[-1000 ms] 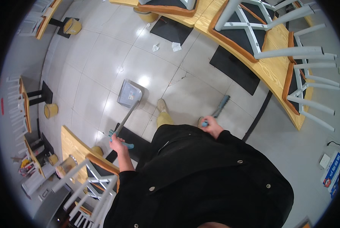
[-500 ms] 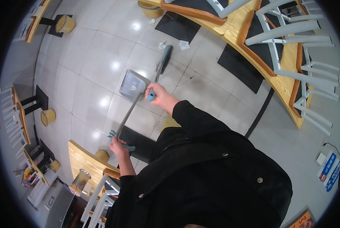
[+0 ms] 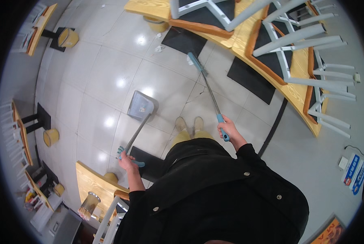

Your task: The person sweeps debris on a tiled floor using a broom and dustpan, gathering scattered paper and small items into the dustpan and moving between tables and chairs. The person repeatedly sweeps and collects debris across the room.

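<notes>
At the centre of the view, a person in a black jacket (image 3: 214,191) stood on a pale tiled floor (image 3: 104,73), seen from above, with both beige shoes (image 3: 181,123) side by side. Toward 8 o'clock, the left hand (image 3: 128,162) had its fingers curled snugly round the blue grip of a dustpan (image 3: 135,102). The grey pole slanted up from that hand to the pan, which lay on the floor toward 10 o'clock with some pale scraps in it.

At 3 o'clock, the right hand (image 3: 228,129) was wrapped round the blue handle of a broom (image 3: 213,96), no gap showing between fingers and grip. Its head pointed between 12 and 1 o'clock, partly over a piece of white paper (image 3: 189,61) — whether bristles and paper touched, I cannot tell. Another crumpled paper (image 3: 159,49) lay between 11 and 12.

A long wooden table (image 3: 299,96) curved from 12 round to 3 o'clock, bearing upturned chairs (image 3: 271,44) with white legs. A yellow bin (image 3: 51,138) stood at 9 — another yellow bin (image 3: 68,38) at 10.
</notes>
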Motion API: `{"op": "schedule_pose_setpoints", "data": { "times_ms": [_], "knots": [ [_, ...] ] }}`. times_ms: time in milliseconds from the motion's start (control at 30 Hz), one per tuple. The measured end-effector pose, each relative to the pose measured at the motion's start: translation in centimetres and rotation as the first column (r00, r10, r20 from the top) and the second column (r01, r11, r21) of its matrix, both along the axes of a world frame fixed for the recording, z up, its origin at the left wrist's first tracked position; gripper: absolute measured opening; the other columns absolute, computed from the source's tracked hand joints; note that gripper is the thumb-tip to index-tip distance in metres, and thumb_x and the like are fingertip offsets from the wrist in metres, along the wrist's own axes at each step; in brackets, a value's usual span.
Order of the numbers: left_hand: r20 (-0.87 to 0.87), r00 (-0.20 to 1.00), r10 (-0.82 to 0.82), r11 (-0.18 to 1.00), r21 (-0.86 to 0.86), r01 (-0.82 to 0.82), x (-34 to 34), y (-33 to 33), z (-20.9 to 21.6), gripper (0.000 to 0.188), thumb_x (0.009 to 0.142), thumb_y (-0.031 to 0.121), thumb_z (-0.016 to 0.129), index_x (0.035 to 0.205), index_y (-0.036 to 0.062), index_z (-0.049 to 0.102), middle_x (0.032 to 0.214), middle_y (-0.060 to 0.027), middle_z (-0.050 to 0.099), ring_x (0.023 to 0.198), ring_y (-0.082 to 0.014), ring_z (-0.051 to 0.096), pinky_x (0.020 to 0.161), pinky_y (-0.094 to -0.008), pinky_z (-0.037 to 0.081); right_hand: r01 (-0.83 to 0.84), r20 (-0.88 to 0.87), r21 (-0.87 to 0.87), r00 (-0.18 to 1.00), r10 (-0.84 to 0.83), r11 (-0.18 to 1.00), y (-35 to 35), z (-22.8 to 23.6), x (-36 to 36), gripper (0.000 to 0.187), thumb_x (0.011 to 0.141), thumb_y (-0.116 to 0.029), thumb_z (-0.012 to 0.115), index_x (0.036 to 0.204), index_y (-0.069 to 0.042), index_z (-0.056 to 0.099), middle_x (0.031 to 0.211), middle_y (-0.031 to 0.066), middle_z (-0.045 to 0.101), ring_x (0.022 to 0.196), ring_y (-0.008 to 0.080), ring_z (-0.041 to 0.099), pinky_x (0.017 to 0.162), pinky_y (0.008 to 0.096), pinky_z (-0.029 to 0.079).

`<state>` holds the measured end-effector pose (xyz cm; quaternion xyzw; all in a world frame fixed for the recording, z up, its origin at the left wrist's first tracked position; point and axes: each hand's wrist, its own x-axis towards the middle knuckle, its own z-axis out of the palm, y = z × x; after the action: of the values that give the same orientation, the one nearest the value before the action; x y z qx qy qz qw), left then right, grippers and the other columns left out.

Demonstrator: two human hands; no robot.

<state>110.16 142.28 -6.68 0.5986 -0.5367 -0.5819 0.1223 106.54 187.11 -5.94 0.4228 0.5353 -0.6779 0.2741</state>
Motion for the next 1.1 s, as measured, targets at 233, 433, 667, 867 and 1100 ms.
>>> {"op": "schedule_pose_setpoints", "data": {
  "times_ms": [233, 433, 667, 867, 1100],
  "knots": [
    [0.002, 0.999, -0.037, 0.997, -0.066, 0.037, -0.4, 2.2, 1.7, 0.015, 0.076, 0.015, 0.056, 0.076, 0.0049, 0.045, 0.05, -0.0002, 0.035, 0.039, -0.0111, 0.036, 0.036, -0.0262, 0.032, 0.114, -0.045, 0.137, 0.993, -0.109, 0.984, 5.7, -8.1, -2.1, 0.039, 0.068, 0.005, 0.05, 0.106, -0.001, 0.041, 0.062, 0.0093, 0.047, 0.046, 0.0204, 0.05, 0.04, 0.0334, 0.041],
    [0.003, 0.999, -0.046, 0.995, -0.091, 0.047, -0.7, 4.4, 2.5, 0.014, 0.077, 0.015, 0.055, 0.075, 0.0054, 0.045, 0.05, 0.0001, 0.035, 0.039, -0.0111, 0.036, 0.037, -0.0257, 0.032, 0.027, 0.132, 0.018, 0.991, -0.029, 0.999, 6.5, -7.9, -4.9, 0.026, 0.068, 0.002, 0.051, 0.092, -0.001, 0.043, 0.066, 0.0077, 0.047, 0.051, 0.0191, 0.051, 0.043, 0.0329, 0.043],
    [-0.011, 0.999, -0.051, 0.994, -0.095, 0.05, -1.9, 5.9, 2.6, 0.013, 0.078, 0.015, 0.056, 0.077, 0.0041, 0.048, 0.05, -0.0001, 0.037, 0.039, -0.0109, 0.037, 0.036, -0.0255, 0.033, -0.046, -0.007, 0.207, 0.999, 0.048, 0.977, 14.8, -2.0, 0.0, 0.052, 0.071, 0.001, 0.05, 0.121, -0.005, 0.039, 0.063, 0.0036, 0.045, 0.046, 0.0147, 0.046, 0.039, 0.0294, 0.038],
    [0.004, 0.997, -0.074, 0.994, -0.079, 0.074, -3.1, 7.9, 2.9, 0.012, 0.078, 0.014, 0.055, 0.076, 0.0051, 0.048, 0.05, 0.0003, 0.036, 0.04, -0.0109, 0.037, 0.037, -0.0254, 0.034, 0.015, 0.016, 0.072, 1.0, -0.016, 0.997, 18.1, -9.3, -6.4, 0.08, 0.073, -0.001, 0.049, 0.141, -0.018, 0.01, 0.056, 0.0037, 0.043, 0.04, 0.014, 0.043, 0.036, 0.0292, 0.035],
    [0.01, 0.997, -0.075, 0.996, -0.04, 0.075, -3.3, 9.2, 3.3, 0.011, 0.079, 0.014, 0.053, 0.077, 0.0045, 0.048, 0.05, 0.0004, 0.035, 0.041, -0.0105, 0.036, 0.038, -0.026, 0.032, 0.227, 0.111, -0.181, 0.972, -0.209, 0.957, 13.7, -8.6, -2.0, 0.038, 0.074, -0.002, 0.047, 0.11, -0.014, 0.041, 0.059, 0.003, 0.042, 0.045, 0.0144, 0.043, 0.038, 0.028, 0.034]
  ]
}}
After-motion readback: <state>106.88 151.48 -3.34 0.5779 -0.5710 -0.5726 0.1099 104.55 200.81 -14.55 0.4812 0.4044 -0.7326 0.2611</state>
